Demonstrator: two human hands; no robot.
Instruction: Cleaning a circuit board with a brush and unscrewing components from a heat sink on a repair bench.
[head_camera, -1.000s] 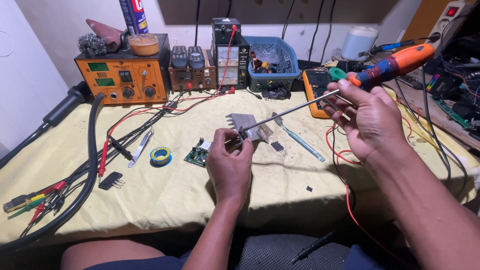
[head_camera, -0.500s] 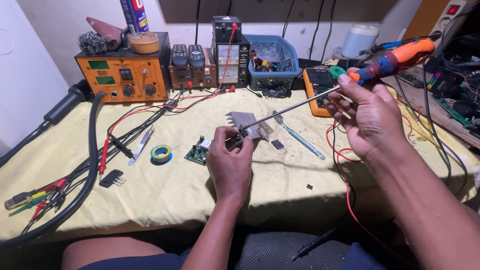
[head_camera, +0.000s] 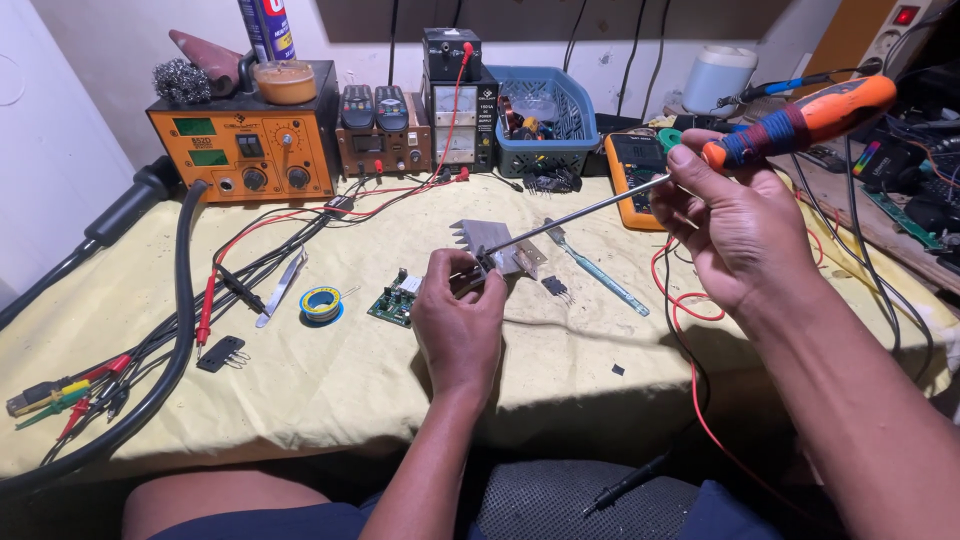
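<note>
My left hand (head_camera: 458, 318) pinches a small dark component against a finned aluminium heat sink (head_camera: 498, 243) lying on the yellow cloth (head_camera: 400, 380). Raised at the right, my right hand (head_camera: 728, 222) grips a long screwdriver (head_camera: 800, 120) with an orange and blue handle. Its thin shaft slants down to the left, and the tip meets the part at my left fingertips. A small green circuit board (head_camera: 392, 303) lies just left of my left hand.
An orange rework station (head_camera: 245, 145), a meter box (head_camera: 455, 110) and a blue basket (head_camera: 545, 115) line the back. Red and black leads (head_camera: 215, 290), a solder roll (head_camera: 322, 303), tweezers (head_camera: 283, 288), a black component (head_camera: 556, 288) and a multimeter (head_camera: 632, 170) lie around.
The screwdriver handle has shifted slightly in my right hand while the tip stays on the part. My left hand has kept its place.
</note>
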